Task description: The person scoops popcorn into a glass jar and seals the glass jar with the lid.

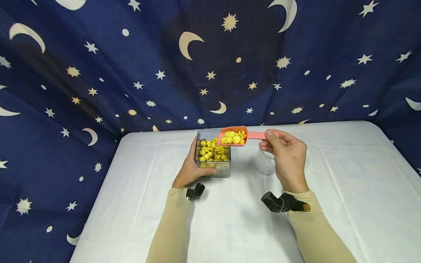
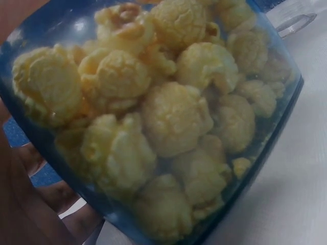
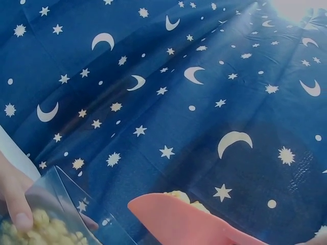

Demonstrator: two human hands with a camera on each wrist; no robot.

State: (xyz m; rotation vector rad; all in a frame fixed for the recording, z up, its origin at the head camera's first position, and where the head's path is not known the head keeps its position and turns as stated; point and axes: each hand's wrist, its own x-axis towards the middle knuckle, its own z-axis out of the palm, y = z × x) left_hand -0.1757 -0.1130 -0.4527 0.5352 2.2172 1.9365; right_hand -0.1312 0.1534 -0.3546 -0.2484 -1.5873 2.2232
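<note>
My right hand (image 1: 291, 159) pinches the handle of a pink scoop (image 1: 256, 135) between thumb and fingers. Yellow popcorn (image 1: 234, 137) fills the scoop, which overlaps the right side of a clear square container (image 1: 213, 170) in the head view. More popcorn (image 2: 173, 117) lies inside that container, pressed against its wall in the left wrist view. With the thumb across the front and the fingers round the left side, my left hand (image 1: 194, 166) grips the container. Just left of my right hand stands a round clear glass jar (image 1: 265, 164), partly hidden behind that hand.
A white cloth covers the table (image 1: 236, 226). Behind and to the left hangs a dark blue curtain (image 1: 138, 65) with moons and stars. Black wrist cameras are strapped over both beige sleeves (image 1: 171, 226).
</note>
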